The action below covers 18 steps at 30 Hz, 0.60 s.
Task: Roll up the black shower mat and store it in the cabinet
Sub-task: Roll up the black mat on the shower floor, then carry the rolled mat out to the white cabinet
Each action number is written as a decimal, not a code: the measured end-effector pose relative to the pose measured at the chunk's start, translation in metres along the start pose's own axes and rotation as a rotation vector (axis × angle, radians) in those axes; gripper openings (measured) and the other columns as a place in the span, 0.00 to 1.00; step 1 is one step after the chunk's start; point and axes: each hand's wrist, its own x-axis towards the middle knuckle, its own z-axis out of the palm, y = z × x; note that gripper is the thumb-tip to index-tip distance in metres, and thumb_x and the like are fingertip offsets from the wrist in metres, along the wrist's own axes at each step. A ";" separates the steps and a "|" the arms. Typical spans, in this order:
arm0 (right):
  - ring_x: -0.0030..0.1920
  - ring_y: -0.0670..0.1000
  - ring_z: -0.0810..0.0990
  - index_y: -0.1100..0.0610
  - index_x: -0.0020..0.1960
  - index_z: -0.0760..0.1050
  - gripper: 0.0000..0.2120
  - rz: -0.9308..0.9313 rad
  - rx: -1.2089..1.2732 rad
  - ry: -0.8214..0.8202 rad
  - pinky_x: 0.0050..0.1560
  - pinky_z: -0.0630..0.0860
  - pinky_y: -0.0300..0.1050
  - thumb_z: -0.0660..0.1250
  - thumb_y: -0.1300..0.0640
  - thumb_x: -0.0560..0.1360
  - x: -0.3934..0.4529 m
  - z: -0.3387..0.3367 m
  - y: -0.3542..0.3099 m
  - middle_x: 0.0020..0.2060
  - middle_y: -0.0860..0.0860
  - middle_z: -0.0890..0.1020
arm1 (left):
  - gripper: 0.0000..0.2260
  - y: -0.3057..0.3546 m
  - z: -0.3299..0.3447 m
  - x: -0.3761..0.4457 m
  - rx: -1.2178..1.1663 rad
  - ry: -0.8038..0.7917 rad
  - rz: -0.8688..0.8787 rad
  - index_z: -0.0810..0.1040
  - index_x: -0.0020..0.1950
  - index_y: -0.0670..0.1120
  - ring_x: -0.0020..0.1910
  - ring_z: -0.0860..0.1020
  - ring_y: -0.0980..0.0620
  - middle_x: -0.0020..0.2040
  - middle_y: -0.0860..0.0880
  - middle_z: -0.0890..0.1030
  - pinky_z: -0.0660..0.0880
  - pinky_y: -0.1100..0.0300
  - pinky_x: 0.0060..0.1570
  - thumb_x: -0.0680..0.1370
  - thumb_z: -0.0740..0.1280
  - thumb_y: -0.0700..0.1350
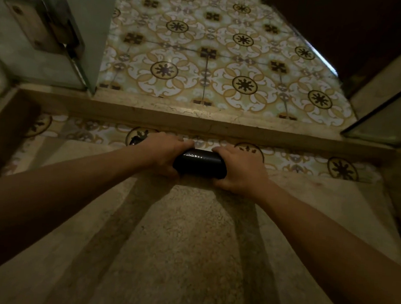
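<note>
The black shower mat (200,163) is a tight, shiny roll lying crosswise on the shower floor, close to the raised stone threshold (197,122). My left hand (165,153) wraps the roll's left part, and a short black end sticks out past it. My right hand (239,170) grips the right end, fingers curled over the top. Both forearms reach forward from the bottom corners. No cabinet interior is visible.
Beyond the threshold lies patterned yellow and white floor tile (213,57). A glass shower door (49,29) with a metal hinge stands at the left, another glass panel (391,117) at the right. A dark wooden surface (345,31) fills the top right corner.
</note>
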 end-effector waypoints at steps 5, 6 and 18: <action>0.47 0.56 0.80 0.50 0.62 0.68 0.30 0.041 -0.073 -0.054 0.44 0.79 0.52 0.73 0.40 0.66 0.004 -0.001 -0.013 0.51 0.51 0.80 | 0.38 0.010 0.007 -0.009 0.073 0.039 -0.033 0.60 0.72 0.51 0.52 0.78 0.44 0.59 0.46 0.78 0.75 0.49 0.48 0.69 0.74 0.59; 0.48 0.56 0.79 0.50 0.62 0.67 0.29 0.042 -0.068 -0.089 0.44 0.78 0.52 0.74 0.41 0.67 0.005 -0.006 -0.015 0.51 0.52 0.80 | 0.39 0.015 0.004 -0.011 0.097 0.026 -0.054 0.59 0.74 0.50 0.53 0.78 0.44 0.59 0.45 0.78 0.76 0.48 0.49 0.69 0.74 0.58; 0.44 0.55 0.78 0.51 0.59 0.67 0.27 0.107 -0.040 -0.229 0.38 0.71 0.47 0.75 0.49 0.65 -0.108 -0.157 -0.055 0.49 0.53 0.80 | 0.28 0.119 -0.128 -0.110 0.052 -0.042 -0.043 0.65 0.66 0.50 0.43 0.78 0.45 0.51 0.45 0.79 0.77 0.51 0.40 0.69 0.73 0.50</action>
